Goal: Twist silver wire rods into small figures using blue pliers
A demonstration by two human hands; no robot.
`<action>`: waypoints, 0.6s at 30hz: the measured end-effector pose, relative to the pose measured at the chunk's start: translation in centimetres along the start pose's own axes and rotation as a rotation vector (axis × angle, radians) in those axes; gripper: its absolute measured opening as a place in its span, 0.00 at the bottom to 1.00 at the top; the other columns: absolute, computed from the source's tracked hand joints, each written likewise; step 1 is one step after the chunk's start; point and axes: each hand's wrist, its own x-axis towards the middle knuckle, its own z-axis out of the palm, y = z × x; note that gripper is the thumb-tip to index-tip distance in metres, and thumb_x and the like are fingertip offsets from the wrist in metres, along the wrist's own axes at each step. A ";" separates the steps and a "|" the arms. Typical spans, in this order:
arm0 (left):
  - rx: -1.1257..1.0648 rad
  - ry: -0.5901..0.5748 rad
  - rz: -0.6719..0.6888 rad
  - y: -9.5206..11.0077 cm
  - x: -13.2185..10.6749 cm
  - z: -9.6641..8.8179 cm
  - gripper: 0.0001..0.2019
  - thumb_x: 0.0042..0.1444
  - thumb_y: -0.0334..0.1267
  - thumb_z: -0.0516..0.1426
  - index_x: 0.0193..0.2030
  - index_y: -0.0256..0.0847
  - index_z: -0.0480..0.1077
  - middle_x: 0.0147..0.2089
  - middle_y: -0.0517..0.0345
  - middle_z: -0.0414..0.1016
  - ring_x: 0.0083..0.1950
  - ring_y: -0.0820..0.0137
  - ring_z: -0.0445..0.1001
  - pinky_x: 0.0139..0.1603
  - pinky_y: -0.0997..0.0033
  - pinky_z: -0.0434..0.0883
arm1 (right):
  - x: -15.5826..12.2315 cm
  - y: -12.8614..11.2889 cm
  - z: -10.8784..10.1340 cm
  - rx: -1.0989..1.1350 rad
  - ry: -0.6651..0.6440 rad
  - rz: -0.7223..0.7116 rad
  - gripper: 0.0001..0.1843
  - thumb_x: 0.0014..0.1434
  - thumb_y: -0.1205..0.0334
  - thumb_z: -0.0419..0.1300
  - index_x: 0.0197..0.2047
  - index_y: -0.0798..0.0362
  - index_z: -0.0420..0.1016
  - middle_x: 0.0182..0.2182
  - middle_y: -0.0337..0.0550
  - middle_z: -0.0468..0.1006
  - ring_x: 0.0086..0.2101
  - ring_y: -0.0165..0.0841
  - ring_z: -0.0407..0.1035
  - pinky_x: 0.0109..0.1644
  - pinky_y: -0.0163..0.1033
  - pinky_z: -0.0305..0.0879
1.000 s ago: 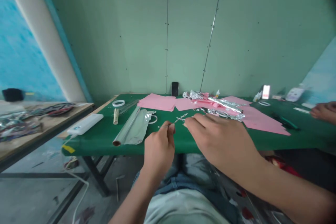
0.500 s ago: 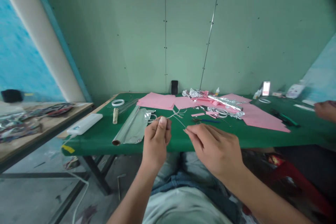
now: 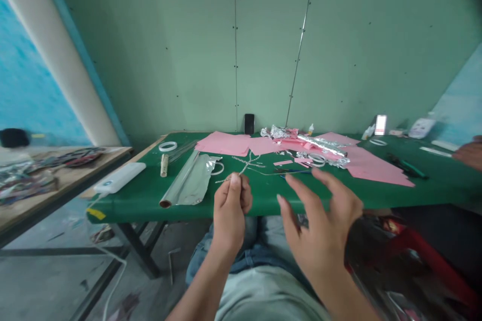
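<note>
My left hand (image 3: pixel 231 210) pinches a branching piece of twisted wire (image 3: pixel 248 163) between thumb and fingers. Its thin arms spread above the fist, and one loose strand runs off to the right toward my other hand. My right hand (image 3: pixel 320 225) is open, fingers apart and curved, with nothing seen in it. Beyond the fingertips of that hand lies a blue-handled tool (image 3: pixel 297 171), partly hidden. Left of the wire, a roll of foil (image 3: pixel 183 185) lies partly unrolled on the green table.
Pink paper sheets (image 3: pixel 222 143) and crumpled foil (image 3: pixel 278 132) cover the table's back. A phone (image 3: pixel 249 124) leans on the wall. At left are a tape roll (image 3: pixel 167 146) and a white power bank (image 3: pixel 122 177). Another person's hand (image 3: pixel 470 153) shows at far right.
My right hand has let go of the wire strand and opened, its fingers spreading. My left hand has shifted slightly right with the twisted wire still in its grip.
</note>
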 end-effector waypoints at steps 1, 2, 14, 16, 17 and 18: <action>0.075 0.047 0.088 -0.6 -0.1 0.0 0.20 0.64 0.50 0.54 0.25 0.40 0.63 0.19 0.69 0.49 0.18 0.78 0.45 0.19 0.76 0.46 | -0.5 -0.5 -0.4 0.070 -0.011 0.039 0.12 0.59 0.67 0.64 0.46 0.49 0.77 0.47 0.53 0.74 0.48 0.45 0.68 0.52 0.51 0.62; 0.151 0.076 0.172 -1.2 -0.2 0.1 0.20 0.65 0.51 0.53 0.25 0.40 0.63 0.20 0.67 0.53 0.19 0.77 0.48 0.19 0.76 0.48 | -1.0 -0.8 -0.7 0.185 -0.062 0.081 0.11 0.60 0.68 0.63 0.46 0.49 0.77 0.45 0.50 0.75 0.46 0.41 0.70 0.50 0.47 0.65; 1.045 -0.042 0.780 -3.7 -1.8 -0.9 0.12 0.63 0.30 0.50 0.43 0.42 0.74 0.34 0.54 0.80 0.31 0.65 0.74 0.35 0.67 0.62 | -1.8 -1.6 2.5 0.869 -0.182 0.755 0.08 0.58 0.57 0.63 0.40 0.51 0.77 0.34 0.43 0.82 0.33 0.34 0.77 0.35 0.35 0.74; 1.052 -0.051 0.779 -3.8 -1.8 -1.0 0.13 0.62 0.28 0.50 0.44 0.43 0.74 0.35 0.53 0.80 0.31 0.65 0.74 0.36 0.67 0.61 | -1.9 -1.8 2.4 0.879 -0.175 0.786 0.08 0.58 0.57 0.64 0.39 0.51 0.77 0.34 0.44 0.82 0.33 0.34 0.77 0.35 0.36 0.74; 1.050 -0.056 0.781 -3.9 -1.7 -1.1 0.13 0.61 0.28 0.51 0.44 0.43 0.75 0.35 0.52 0.81 0.31 0.64 0.74 0.36 0.67 0.61 | -2.0 -1.8 2.4 0.871 -0.168 0.791 0.08 0.57 0.57 0.64 0.39 0.51 0.77 0.35 0.44 0.82 0.33 0.35 0.77 0.35 0.36 0.74; 1.051 -0.061 0.786 -4.0 -1.7 -1.1 0.14 0.61 0.28 0.51 0.46 0.43 0.75 0.36 0.52 0.81 0.31 0.64 0.74 0.36 0.66 0.60 | -2.0 -1.7 2.4 0.857 -0.159 0.790 0.09 0.57 0.57 0.64 0.40 0.51 0.77 0.35 0.45 0.82 0.33 0.35 0.77 0.36 0.37 0.74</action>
